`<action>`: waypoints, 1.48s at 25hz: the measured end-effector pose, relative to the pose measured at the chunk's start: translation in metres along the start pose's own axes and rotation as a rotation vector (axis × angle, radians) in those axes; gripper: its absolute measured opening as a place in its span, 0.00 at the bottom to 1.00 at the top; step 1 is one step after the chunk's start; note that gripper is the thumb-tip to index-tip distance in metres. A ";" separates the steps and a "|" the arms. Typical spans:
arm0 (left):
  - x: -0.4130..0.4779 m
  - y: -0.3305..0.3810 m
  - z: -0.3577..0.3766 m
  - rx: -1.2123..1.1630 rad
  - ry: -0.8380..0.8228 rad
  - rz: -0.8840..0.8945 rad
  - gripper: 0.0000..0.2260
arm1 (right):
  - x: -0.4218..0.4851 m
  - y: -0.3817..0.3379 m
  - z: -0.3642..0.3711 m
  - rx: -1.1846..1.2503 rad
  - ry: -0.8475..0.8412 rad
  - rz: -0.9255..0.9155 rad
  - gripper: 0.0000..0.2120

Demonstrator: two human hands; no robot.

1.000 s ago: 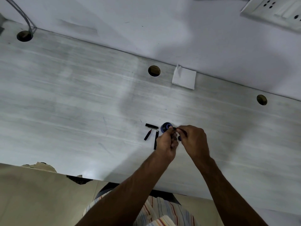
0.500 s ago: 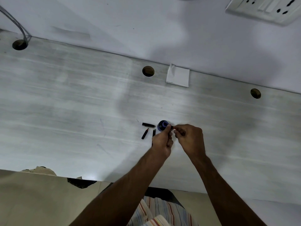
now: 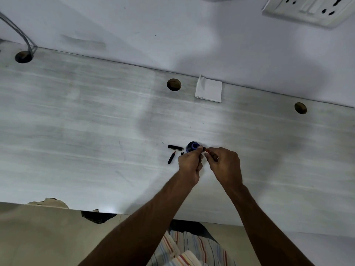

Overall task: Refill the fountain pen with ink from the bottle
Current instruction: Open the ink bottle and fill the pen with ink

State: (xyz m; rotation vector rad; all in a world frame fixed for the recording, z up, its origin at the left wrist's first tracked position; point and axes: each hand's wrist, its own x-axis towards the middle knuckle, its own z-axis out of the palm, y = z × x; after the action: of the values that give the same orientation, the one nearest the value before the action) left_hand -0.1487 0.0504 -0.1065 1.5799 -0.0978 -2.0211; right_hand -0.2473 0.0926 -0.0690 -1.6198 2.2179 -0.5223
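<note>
Both hands work a reddish pen piece (image 3: 210, 153) just beside the open ink bottle (image 3: 192, 146) on the grey desk (image 3: 80, 120).

The right hand (image 3: 224, 164) grips the piece between curled fingers. The left hand (image 3: 190, 164) pinches its far end next to the bottle's mouth. Half a second ago the hands were almost knuckle to knuckle; now a gap shows between them and more of the piece is bared. The pen cap (image 3: 175, 147) and black nib section (image 3: 171, 158) lie where they did, left of the bottle. A folded tissue (image 3: 209, 91) sits by the wall.
</note>
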 end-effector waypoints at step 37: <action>-0.023 0.059 -0.066 0.433 -0.083 0.406 0.07 | -0.016 -0.047 0.036 0.884 -0.005 0.382 0.08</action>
State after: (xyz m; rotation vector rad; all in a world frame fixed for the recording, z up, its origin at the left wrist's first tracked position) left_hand -0.0630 0.0300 -0.0836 1.5602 -0.8671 -1.8130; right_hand -0.1862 0.0916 -0.0768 -0.7220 1.7932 -1.1530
